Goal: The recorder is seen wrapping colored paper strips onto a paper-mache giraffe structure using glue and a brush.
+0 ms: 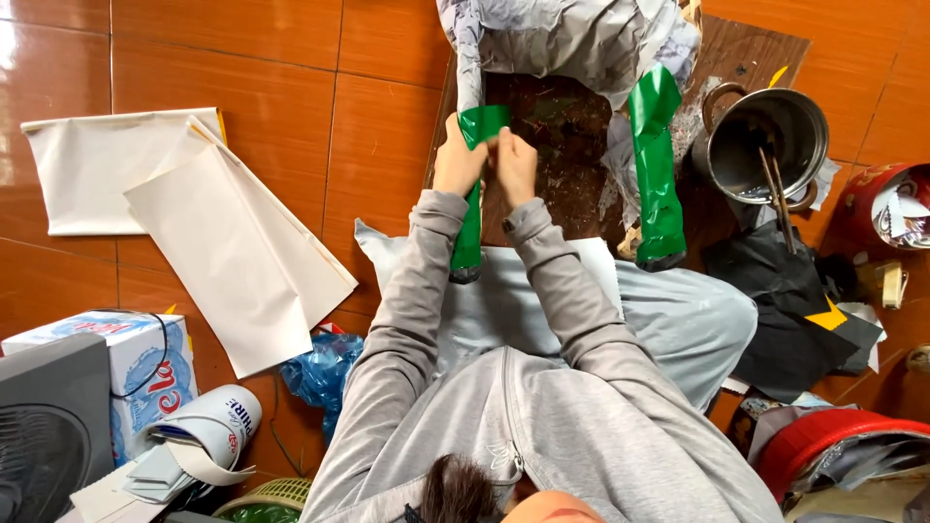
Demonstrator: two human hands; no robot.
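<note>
Glossy orange-brown tiled floor (291,58), seated position. Dark wooden board worktop (572,145) ahead, flecked with white scraps. Left hand (457,160) and right hand (515,165) both clenched on a long green glossy paper tube (473,184), held over the board's near edge. Second green paper tube (659,165) lying on the board, just right. Steel pot (765,145) with sticks, far right. White paper sheets (223,242) spread on the floor, left. Crumpled grey paper (572,39) at the board's far end.
</note>
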